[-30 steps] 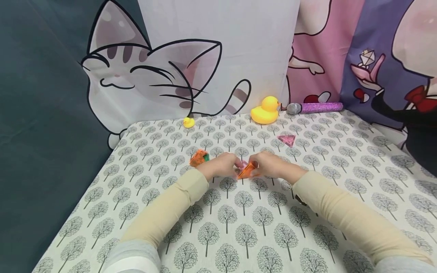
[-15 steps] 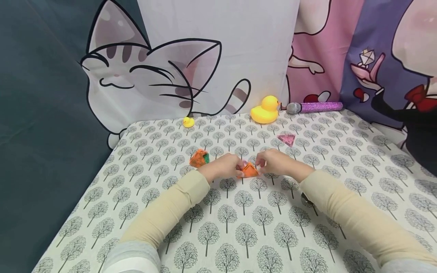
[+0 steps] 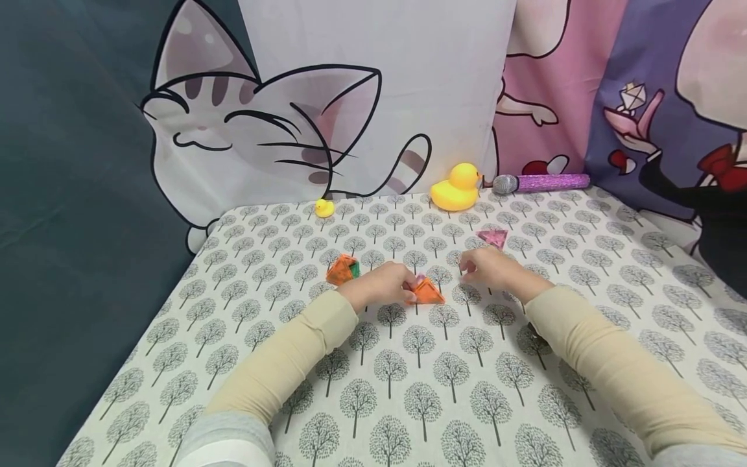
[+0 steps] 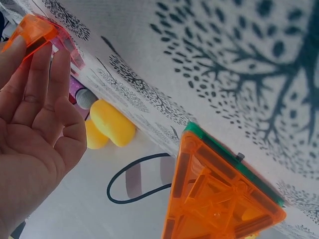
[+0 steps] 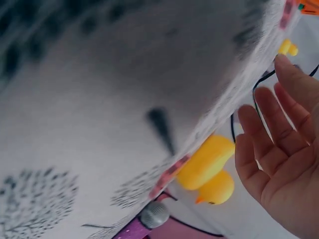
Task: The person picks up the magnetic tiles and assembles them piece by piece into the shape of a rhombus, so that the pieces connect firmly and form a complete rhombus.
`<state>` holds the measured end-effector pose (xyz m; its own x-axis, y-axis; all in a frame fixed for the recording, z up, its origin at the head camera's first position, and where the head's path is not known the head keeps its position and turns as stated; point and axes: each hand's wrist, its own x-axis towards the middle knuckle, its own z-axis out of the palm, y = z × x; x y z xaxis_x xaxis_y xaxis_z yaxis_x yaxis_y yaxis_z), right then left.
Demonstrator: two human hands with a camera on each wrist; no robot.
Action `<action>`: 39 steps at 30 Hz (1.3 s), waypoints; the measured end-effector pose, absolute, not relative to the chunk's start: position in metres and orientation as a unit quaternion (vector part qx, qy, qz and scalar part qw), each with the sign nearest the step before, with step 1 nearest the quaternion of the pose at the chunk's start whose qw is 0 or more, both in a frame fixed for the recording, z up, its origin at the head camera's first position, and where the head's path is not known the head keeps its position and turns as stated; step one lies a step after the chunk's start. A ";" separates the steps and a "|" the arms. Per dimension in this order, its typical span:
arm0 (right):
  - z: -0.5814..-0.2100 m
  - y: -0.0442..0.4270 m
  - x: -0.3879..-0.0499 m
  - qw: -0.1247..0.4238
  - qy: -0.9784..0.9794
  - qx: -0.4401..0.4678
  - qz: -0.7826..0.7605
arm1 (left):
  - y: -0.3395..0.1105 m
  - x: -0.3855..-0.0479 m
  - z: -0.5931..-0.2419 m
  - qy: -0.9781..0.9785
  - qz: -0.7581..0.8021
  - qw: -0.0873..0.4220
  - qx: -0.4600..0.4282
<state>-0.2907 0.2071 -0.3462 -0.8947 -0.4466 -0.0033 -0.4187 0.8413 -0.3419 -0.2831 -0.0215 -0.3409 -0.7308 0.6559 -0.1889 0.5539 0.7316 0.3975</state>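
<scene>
My left hand (image 3: pixel 385 284) pinches an orange triangular magnetic tile (image 3: pixel 428 293) between thumb and fingers, low over the cloth. Against that tile stands a pink tile (image 4: pixel 70 47), partly hidden by the fingers. To the right, my right hand (image 3: pixel 486 267) holds nothing; in the right wrist view its fingers (image 5: pixel 271 117) are loosely bent and spread apart. Just beyond it a pink triangular tile (image 3: pixel 493 238) lies flat on the table. Beside my left wrist sits a small built shape of orange tiles (image 3: pixel 341 270) with a green tile (image 3: pixel 355 268) on its side.
A tree-print cloth (image 3: pixel 373 389) covers the table. Along the back edge are a small yellow duck (image 3: pixel 324 208), a large yellow duck (image 3: pixel 455 189) and a purple glittery microphone (image 3: pixel 543 183). Behind them hangs a curtain with a cartoon cat (image 3: pixel 204 130).
My right hand has let go of the orange tile and moved right and away, towards the loose pink tile. My left hand stays in place, keeping its grip.
</scene>
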 end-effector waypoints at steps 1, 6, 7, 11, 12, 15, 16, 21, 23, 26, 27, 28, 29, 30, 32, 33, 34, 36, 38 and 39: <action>-0.347 0.209 -0.292 0.038 0.962 -0.217 -0.164 | -0.021 -0.283 -0.341 0.917 0.160 0.162 0.329; -0.349 0.224 -0.299 0.029 0.978 -0.164 -0.129 | -0.021 -0.283 -0.340 0.917 0.163 0.166 0.323; -0.350 0.228 -0.301 0.032 0.980 -0.153 -0.124 | -0.021 -0.283 -0.340 0.918 0.164 0.167 0.321; -0.353 0.241 -0.308 0.037 0.986 -0.121 -0.107 | -0.021 -0.282 -0.340 0.919 0.165 0.169 0.317; -0.354 0.244 -0.309 0.037 0.987 -0.120 -0.099 | -0.021 -0.282 -0.340 0.919 0.163 0.168 0.317; -0.357 0.251 -0.312 0.041 0.990 -0.110 -0.077 | -0.020 -0.282 -0.340 0.918 0.155 0.166 0.324; -0.358 0.253 -0.312 0.043 0.991 -0.109 -0.067 | -0.020 -0.282 -0.340 0.919 0.151 0.163 0.327; -0.356 0.257 -0.312 0.059 0.992 -0.100 -0.052 | -0.019 -0.283 -0.340 0.920 0.148 0.161 0.325; -0.355 0.256 -0.311 0.065 0.992 -0.097 -0.054 | -0.020 -0.283 -0.339 0.921 0.150 0.164 0.319; -0.354 0.256 -0.310 0.071 0.992 -0.092 -0.056 | -0.020 -0.283 -0.339 0.922 0.153 0.167 0.315; -0.354 0.256 -0.309 0.070 0.991 -0.096 -0.057 | -0.020 -0.283 -0.339 0.922 0.153 0.167 0.315; -0.354 0.256 -0.309 0.069 0.991 -0.099 -0.058 | -0.020 -0.283 -0.339 0.921 0.153 0.168 0.316; -0.354 0.256 -0.308 0.068 0.991 -0.105 -0.057 | -0.019 -0.283 -0.339 0.920 0.153 0.167 0.319; -0.354 0.256 -0.308 0.064 0.990 -0.111 -0.058 | -0.019 -0.283 -0.339 0.920 0.151 0.166 0.322; -0.355 0.257 -0.307 0.062 0.989 -0.124 -0.057 | -0.019 -0.283 -0.338 0.919 0.147 0.163 0.328; -0.355 0.257 -0.306 0.061 0.988 -0.130 -0.057 | -0.019 -0.283 -0.338 0.918 0.145 0.162 0.331; -0.355 0.257 -0.305 0.064 0.987 -0.133 -0.061 | -0.019 -0.283 -0.338 0.918 0.143 0.161 0.332; -0.355 0.256 -0.302 0.066 0.986 -0.139 -0.066 | -0.020 -0.283 -0.339 0.918 0.143 0.161 0.334; -0.354 0.255 -0.299 0.068 0.984 -0.146 -0.072 | -0.020 -0.283 -0.338 0.917 0.141 0.160 0.336; -0.354 0.254 -0.298 0.063 0.983 -0.154 -0.074 | -0.020 -0.283 -0.338 0.918 0.141 0.160 0.336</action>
